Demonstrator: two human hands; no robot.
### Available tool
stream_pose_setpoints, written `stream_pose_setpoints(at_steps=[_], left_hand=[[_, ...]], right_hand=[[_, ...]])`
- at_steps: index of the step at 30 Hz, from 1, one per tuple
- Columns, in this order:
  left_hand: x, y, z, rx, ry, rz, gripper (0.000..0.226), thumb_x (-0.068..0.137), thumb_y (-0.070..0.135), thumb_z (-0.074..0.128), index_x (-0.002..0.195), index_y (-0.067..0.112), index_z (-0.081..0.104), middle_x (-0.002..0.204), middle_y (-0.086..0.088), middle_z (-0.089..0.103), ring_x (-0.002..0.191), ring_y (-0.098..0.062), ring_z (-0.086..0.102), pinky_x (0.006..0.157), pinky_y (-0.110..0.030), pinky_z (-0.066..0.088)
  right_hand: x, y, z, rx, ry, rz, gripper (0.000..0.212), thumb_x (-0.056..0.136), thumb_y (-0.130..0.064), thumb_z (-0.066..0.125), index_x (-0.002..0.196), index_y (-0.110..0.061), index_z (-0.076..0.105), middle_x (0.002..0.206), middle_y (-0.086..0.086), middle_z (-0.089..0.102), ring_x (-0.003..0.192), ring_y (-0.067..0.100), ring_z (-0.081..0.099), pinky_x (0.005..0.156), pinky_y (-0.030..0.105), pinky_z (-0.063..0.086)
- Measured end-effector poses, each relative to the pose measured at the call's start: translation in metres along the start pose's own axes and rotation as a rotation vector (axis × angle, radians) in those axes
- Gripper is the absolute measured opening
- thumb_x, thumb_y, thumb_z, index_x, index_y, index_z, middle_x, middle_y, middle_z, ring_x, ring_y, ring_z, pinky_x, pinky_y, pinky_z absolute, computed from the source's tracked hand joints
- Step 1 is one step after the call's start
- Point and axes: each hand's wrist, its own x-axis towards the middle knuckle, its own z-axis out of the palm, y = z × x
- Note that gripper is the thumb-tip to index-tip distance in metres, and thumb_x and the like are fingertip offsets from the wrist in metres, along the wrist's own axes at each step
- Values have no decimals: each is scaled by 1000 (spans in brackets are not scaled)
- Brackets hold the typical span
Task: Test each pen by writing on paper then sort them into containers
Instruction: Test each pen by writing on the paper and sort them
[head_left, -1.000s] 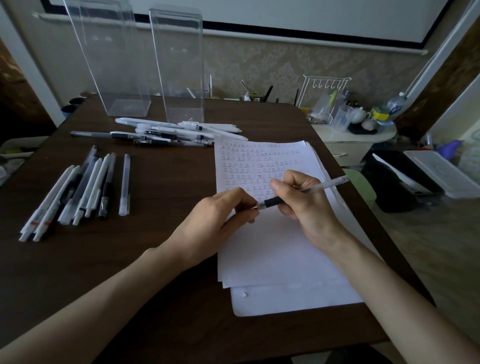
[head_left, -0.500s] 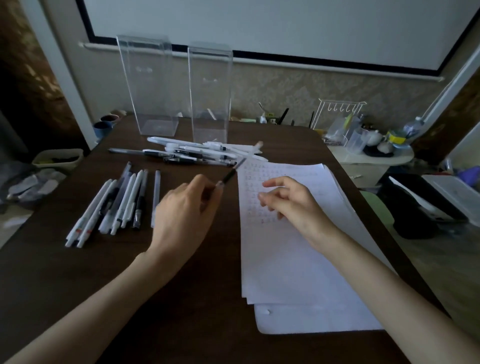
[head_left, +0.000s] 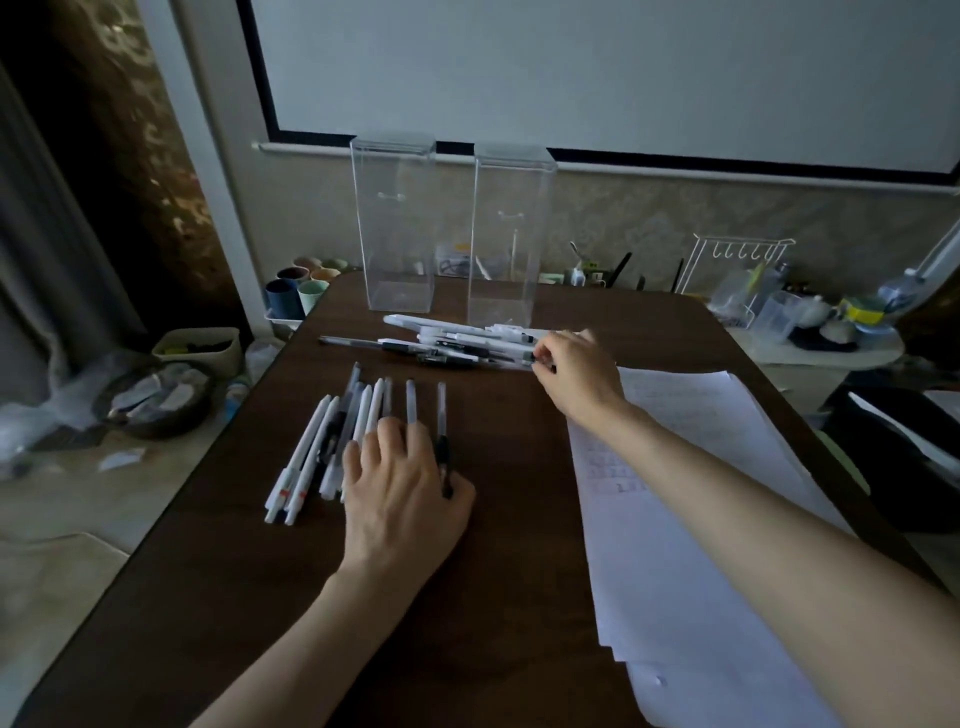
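Note:
My left hand (head_left: 405, 488) lies flat with fingers spread on a row of several sorted pens (head_left: 332, 447) at the table's left. A black-grip pen (head_left: 441, 431) lies at the right end of that row, between my index finger and thumb, and the thumb touches its tip. My right hand (head_left: 576, 374) reaches to the far pile of pens (head_left: 457, 343), its fingertips pinched on the end of one pen (head_left: 519, 356). Two tall clear containers (head_left: 400, 223) (head_left: 509, 234) stand upright behind the pile. Stacked sheets of paper (head_left: 685, 519) with faint writing lie under my right forearm.
The dark wooden table (head_left: 234, 597) ends at my left, with coloured cups (head_left: 296, 296) and a bowl (head_left: 156, 400) on the floor beyond. A white wire rack (head_left: 737, 270) and jars stand on a side table at the right. A black bin (head_left: 898, 457) sits lower right.
The pen went from my right hand to my left, and now lies at the right end of the sorted row. My right hand left the paper and reached the far pile.

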Motion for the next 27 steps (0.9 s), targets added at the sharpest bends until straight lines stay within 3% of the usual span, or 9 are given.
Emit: stream_pose_setpoints(at_steps=[2,5,11,15,17,22,25,27], left_hand=[[1,1,0,-12,-31,101,41,84,38,50,120,19,49,130,-8,43,126,-28,39,107,-46,28],[3,2,2,20,-139,152,50,93,43,34,142,32,29,154,4,15,143,-19,4,114,-45,-1],[4,0,2,36,-197,29,55,96,48,29,145,23,27,156,-1,13,144,-21,2,114,-48,-2],[3,0,-1,-7,-152,59,58,95,46,35,146,20,23,155,-7,11,144,-24,-1,113,-49,-2],[4,1,1,-74,-80,154,59,93,45,41,144,18,28,153,-8,20,143,-24,6,113,-50,3],[6,36,7,-83,15,494,63,89,55,33,133,11,46,137,-10,48,133,-30,37,107,-47,25],[7,70,16,-179,-23,589,51,90,48,35,117,12,59,113,-5,63,109,-27,57,93,-40,44],[9,89,21,-289,-51,577,45,91,45,34,103,14,64,95,0,66,89,-23,61,78,-35,47]], right_hand=[[0,3,5,-127,-38,-25,17,94,-24,53,106,-13,59,113,3,60,111,25,45,90,36,37],[-4,3,10,-165,-10,-35,17,95,-26,52,104,-14,60,110,1,61,110,23,45,93,35,33],[-23,-4,-15,192,163,-7,13,90,-16,60,97,-10,68,87,-2,65,96,23,52,82,29,36],[-74,3,-58,506,102,47,11,87,-11,63,96,-16,68,81,-17,54,84,1,50,72,4,35],[-102,19,-75,578,36,70,10,87,-13,64,91,-21,68,83,-11,63,87,-4,54,74,3,36],[-144,55,-103,845,-65,140,12,82,-6,68,85,-17,70,78,-1,73,81,6,65,79,20,45],[-155,69,-110,999,-60,192,7,75,-15,73,81,-17,71,74,6,73,76,11,66,76,15,47],[-158,78,-107,1098,1,239,8,73,-18,66,78,-21,72,73,6,72,75,12,65,77,15,47]])
